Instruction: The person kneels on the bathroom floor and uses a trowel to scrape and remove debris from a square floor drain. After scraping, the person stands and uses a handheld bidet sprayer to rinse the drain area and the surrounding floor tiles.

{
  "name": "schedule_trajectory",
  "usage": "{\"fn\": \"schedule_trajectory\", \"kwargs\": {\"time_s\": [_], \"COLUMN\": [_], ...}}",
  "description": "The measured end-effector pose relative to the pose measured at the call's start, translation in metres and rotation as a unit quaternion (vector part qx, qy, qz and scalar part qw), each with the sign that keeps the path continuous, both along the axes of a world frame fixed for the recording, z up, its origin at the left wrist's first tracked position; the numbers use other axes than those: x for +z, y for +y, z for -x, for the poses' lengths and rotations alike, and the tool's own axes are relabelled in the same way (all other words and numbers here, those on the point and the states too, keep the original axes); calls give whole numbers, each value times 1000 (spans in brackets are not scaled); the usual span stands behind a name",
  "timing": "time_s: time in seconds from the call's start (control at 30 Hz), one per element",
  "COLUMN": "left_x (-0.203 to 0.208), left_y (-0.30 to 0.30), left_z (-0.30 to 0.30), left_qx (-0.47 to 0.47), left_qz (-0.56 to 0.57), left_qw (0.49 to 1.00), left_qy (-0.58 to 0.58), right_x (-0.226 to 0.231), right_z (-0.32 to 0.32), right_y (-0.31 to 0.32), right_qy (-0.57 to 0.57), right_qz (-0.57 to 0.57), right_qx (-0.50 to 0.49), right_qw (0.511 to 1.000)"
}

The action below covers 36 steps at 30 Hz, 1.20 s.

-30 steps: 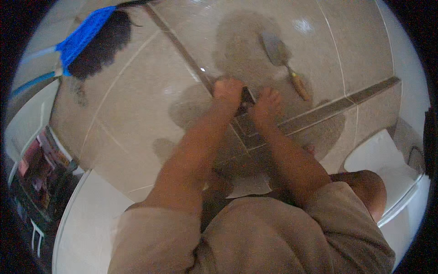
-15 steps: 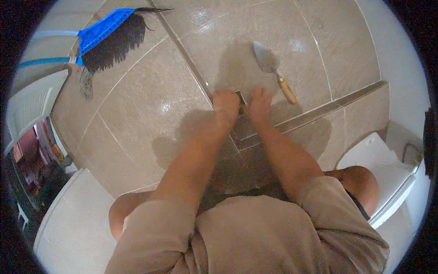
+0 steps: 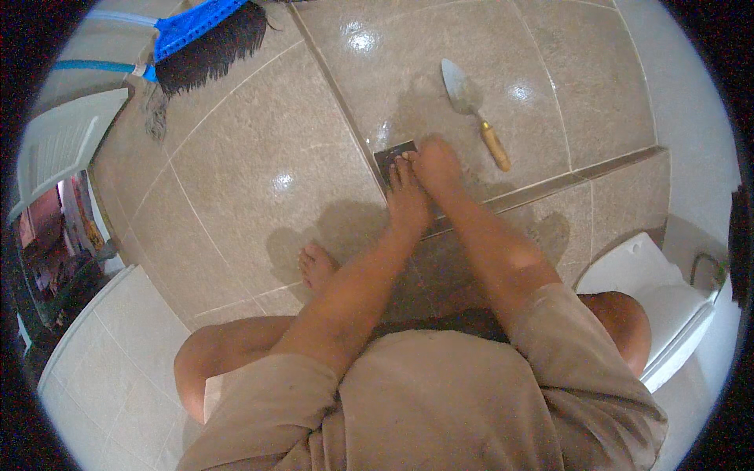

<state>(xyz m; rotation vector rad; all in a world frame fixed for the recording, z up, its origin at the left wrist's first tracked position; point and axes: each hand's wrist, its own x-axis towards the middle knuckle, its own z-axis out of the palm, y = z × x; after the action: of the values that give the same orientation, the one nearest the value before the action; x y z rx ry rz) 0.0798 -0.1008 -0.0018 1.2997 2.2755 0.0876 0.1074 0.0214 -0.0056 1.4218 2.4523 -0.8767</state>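
Set in the tiled floor is a dark square (image 3: 386, 161) with a thin light edge, like a floor drain; I cannot tell whether it is a hole or a cover. My left hand (image 3: 408, 196) reaches its near right side, palm down, fingers stretched out with the tips over the dark surface. Close against it, my right hand (image 3: 437, 169) is bent at the square's right edge with fingers curled down; whatever they pinch, if anything, is hidden. To the right lies a pointed trowel (image 3: 493, 147) with a wooden handle, its metal blade angled away from me.
A low tiled ledge (image 3: 550, 188) runs rightward from the hands. At right stands a white toilet (image 3: 640, 271). A blue broom (image 3: 196, 35) with dark bristles lies far left, above a pale plastic panel (image 3: 71, 145). My bare foot (image 3: 318, 265) rests on the floor.
My left hand has moved from the dark square's left side to its near right side, beside my right hand, uncovering more of the square. My foot has come into view.
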Motion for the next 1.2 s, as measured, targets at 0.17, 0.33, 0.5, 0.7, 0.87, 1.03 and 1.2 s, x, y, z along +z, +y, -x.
{"fn": "schedule_trajectory", "kwargs": {"time_s": [0.17,0.33,0.5,0.7,0.87,1.03,1.2], "left_x": [21,12,8,-25,-11,-14,19], "left_y": [7,6,8,1,2,35,68], "left_z": [6,7,8,19,63,74,107], "left_qx": [36,29,39,-50,-133,-138,-218], "left_qz": [58,96,67,77,48,137,143], "left_qw": [996,994,997,995,989,975,943], "left_qy": [-53,-53,-21,30,53,105,205], "right_x": [47,41,35,-4,-43,-54,-1], "right_z": [23,37,49,35,24,-13,-17], "right_y": [14,18,26,17,8,-14,-17], "right_qy": [-82,-101,-155,-85,5,5,8], "right_qz": [61,61,70,18,56,3,32], "right_qx": [40,58,110,99,66,31,0], "right_qw": [994,991,979,991,996,999,999]}}
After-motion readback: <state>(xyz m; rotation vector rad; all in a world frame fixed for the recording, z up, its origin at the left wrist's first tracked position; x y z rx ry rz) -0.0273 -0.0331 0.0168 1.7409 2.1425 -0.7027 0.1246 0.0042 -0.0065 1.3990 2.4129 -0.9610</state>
